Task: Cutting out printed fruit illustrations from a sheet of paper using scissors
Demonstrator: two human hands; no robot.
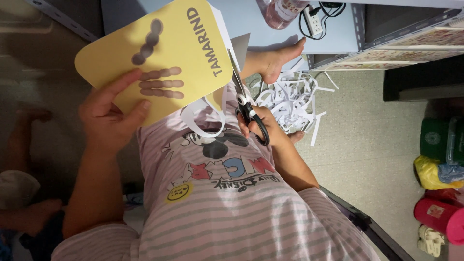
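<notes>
Yellow card point(169, 53) with brown pod shapes sits tilted above the striped shirt point(227, 208), pinched at its lower edge by the left hand point(111, 116), thumb on its face. Right hand point(263, 126) grips black-handled scissors point(244, 99), blades at the card's right edge. White paper strips point(290, 99) lie on the floor beside a bare foot point(275, 60).

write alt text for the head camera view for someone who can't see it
The right hand works black-handled scissors along the edge of a yellow card that the left hand holds up. White paper strips lie piled on the floor beyond.
</notes>
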